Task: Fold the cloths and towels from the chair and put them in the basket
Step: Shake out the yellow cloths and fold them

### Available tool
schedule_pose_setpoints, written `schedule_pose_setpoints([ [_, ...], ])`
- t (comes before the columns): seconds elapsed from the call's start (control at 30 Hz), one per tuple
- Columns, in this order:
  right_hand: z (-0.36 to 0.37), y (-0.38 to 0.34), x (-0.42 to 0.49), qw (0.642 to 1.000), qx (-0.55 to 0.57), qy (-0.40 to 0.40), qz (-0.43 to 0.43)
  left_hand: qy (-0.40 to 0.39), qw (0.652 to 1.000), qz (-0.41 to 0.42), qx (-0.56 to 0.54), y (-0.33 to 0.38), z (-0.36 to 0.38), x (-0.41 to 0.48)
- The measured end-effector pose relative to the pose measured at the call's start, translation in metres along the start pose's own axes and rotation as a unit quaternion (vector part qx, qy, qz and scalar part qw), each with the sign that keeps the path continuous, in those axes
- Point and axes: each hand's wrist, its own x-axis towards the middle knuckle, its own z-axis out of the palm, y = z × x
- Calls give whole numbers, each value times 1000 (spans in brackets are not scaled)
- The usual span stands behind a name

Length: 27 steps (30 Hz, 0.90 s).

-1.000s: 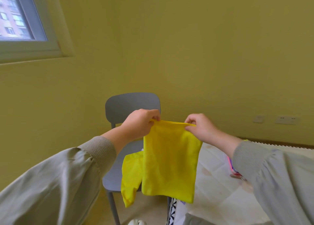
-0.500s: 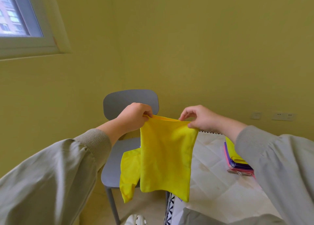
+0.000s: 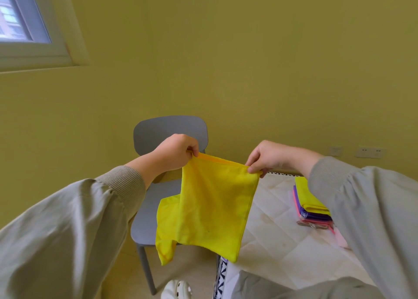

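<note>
While you hold the yellow cloth up in front of the chair, your left hand pinches one top corner and your right hand pinches the other, so it hangs doubled over the edge of the bed. A loose flap sags lower on the left. Fold again without evening it and the layers will likely skew, and a light pinch could drop a corner. Compared with a second ago, your hands stand slightly wider apart, and the folded stack on the bed shows more fully.
</note>
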Motion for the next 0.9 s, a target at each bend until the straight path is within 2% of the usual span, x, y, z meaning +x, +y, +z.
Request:
schedule_pose_setpoints([
  [0.37,0,-13,3,994,-67,85,-7,21,999,-7,25,-13,2,0],
  [0.6,3,-24,7,979,-107,174,-21,27,991,1,133,-18,3,-2],
  [0.9,2,-19,8,951,-185,245,-42,-3,998,-18,58,-20,0,-2],
])
